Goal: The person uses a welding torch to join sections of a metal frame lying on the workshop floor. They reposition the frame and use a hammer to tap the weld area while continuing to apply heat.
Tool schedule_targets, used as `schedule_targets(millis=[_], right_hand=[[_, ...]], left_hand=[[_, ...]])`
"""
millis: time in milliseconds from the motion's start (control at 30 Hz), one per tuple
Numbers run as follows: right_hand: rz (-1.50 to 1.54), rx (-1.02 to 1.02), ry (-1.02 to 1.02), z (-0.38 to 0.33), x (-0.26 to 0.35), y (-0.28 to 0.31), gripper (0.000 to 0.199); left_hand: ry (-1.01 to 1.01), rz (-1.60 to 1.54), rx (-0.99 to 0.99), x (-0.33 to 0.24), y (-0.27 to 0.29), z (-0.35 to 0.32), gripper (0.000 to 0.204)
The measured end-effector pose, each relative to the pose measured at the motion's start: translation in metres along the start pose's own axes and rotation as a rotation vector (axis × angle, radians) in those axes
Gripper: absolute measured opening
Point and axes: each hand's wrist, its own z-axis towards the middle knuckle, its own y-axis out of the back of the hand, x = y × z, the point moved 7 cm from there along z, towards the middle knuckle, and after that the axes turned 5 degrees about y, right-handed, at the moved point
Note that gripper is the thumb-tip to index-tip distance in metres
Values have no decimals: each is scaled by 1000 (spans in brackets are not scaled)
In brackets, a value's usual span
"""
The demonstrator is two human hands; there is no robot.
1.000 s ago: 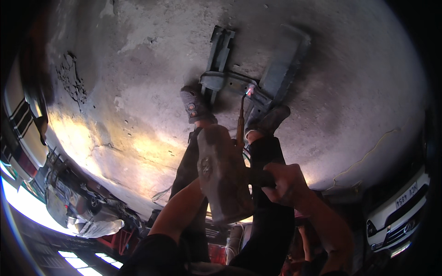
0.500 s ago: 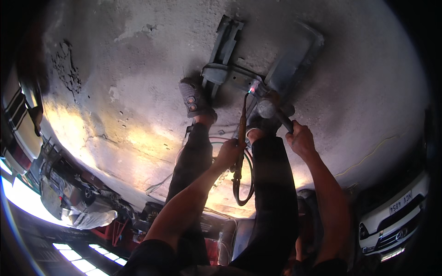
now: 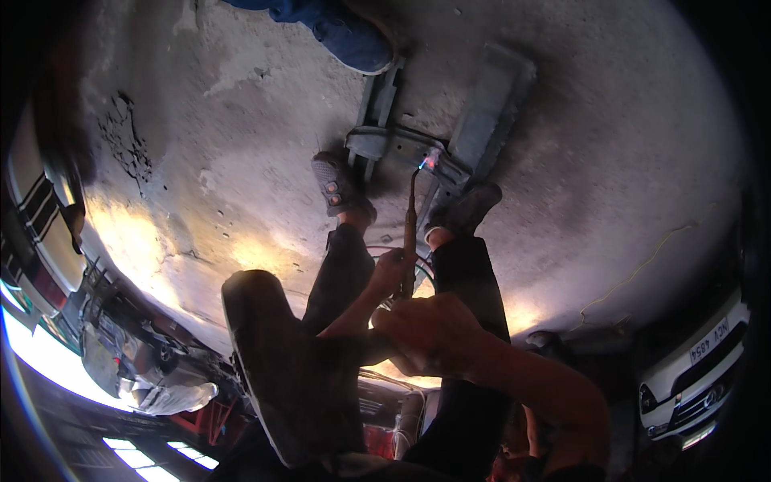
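My left hand [image 3: 390,271] is closed around a gas torch [image 3: 410,229], whose thin tip gives a small bright flame. That flame meets a glowing red spot on a grey metal frame part [image 3: 409,148] lying on the floor between and beyond my feet. My right hand [image 3: 430,333] grips the handle of a hammer, held up close to the camera. The big dark hammer head [image 3: 269,361] covers part of my left leg and left forearm. One shoe [image 3: 470,210] of mine rests against the near end of the metal part; my other shoe [image 3: 337,181] is left of it.
Another person's blue-clad leg and foot [image 3: 345,36] reach in at the top, by the metal's far end. A torch hose loops below my left hand. A white car [image 3: 695,373] stands at the right; another vehicle [image 3: 44,217] and machine parts are at the left. The concrete floor is rough.
The hammer has come up from beside the hot spot toward the camera, moving left with my right hand. A blue-clad foot has appeared at the top. The torch stays at the metal.
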Motion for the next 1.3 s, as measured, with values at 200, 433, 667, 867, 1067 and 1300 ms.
schedule_targets(millis=[200,433,667,867,1067,1300], right_hand=[[-323,-172,-140,-38,-162,10,21],[-433,75,-902,-143,-256,-10,26],[-220,-51,-804,-143,-158,-10,28],[-46,-101,-343,-57,-66,-3,17],[-209,-140,-256,-18,-136,12,13],[-105,-229,-930,-95,-304,10,32]], left_hand=[[-181,-4,-36,-4,2,12,36],[-38,-28,-54,-7,6,7,28],[-341,154,-43,-11,-4,-1,27],[-314,64,-52,4,6,-3,27],[-290,155,-76,-6,2,6,27],[-386,17,-108,-2,-1,2,31]])
